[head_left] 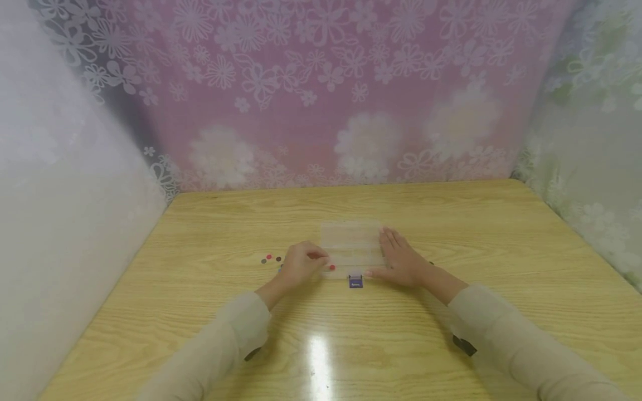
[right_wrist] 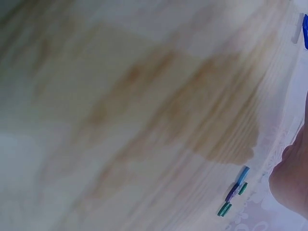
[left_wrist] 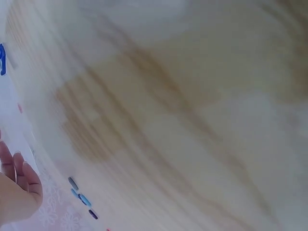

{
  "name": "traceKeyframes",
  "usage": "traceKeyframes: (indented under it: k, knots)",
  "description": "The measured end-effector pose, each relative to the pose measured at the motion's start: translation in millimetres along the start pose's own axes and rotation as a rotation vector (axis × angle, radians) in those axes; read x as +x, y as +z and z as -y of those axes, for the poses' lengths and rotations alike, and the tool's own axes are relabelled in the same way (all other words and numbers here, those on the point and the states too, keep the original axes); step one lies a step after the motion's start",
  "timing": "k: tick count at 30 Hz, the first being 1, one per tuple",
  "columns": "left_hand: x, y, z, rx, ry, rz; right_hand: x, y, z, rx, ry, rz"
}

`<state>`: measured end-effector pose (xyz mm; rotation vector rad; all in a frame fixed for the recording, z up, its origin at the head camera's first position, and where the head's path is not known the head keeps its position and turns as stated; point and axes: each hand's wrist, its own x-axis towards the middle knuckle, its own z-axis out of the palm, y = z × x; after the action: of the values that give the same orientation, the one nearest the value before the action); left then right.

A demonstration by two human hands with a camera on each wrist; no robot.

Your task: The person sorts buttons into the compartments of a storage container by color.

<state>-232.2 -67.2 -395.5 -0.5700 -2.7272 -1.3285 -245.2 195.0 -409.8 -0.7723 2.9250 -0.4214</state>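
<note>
A clear plastic case (head_left: 351,235) lies opened on the table, with dividers in its body and a purple clip (head_left: 355,282) at its front. My left hand (head_left: 300,266) is at the case's left side, thumb and forefinger brought together; I cannot tell if they pinch anything. Just in front of those fingertips is a small red disc (head_left: 332,267), overlapping the front left of the case. In the left wrist view the other fingers (left_wrist: 20,171) bend loosely. My right hand (head_left: 401,260) lies with straight fingers along the case's right side, the thumb near the clip.
Several small discs, red, dark and blue, lie left of my left hand, among them a red one (head_left: 268,257). Blue, purple and green discs (right_wrist: 232,191) show beside my right wrist. Flowered cloth (head_left: 321,94) hangs behind the wooden table (head_left: 225,223).
</note>
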Motion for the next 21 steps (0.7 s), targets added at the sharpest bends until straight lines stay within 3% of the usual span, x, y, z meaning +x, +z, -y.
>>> traceKeyframes:
  k: [8, 16, 21]
  knots:
    - [-4.0, -8.9, 4.8, -0.007, -0.013, -0.01, 0.6, -0.1, 0.8, -0.006, -0.007, -0.004]
    - [-9.5, -18.5, 9.8, -0.011, 0.061, -0.052, -0.6, -0.7, 1.8, -0.011, -0.002, -0.005]
    - [-9.1, -20.5, 11.9, -0.016, -0.005, -0.052, -1.6, -2.4, 3.6, -0.008, -0.006, -0.006]
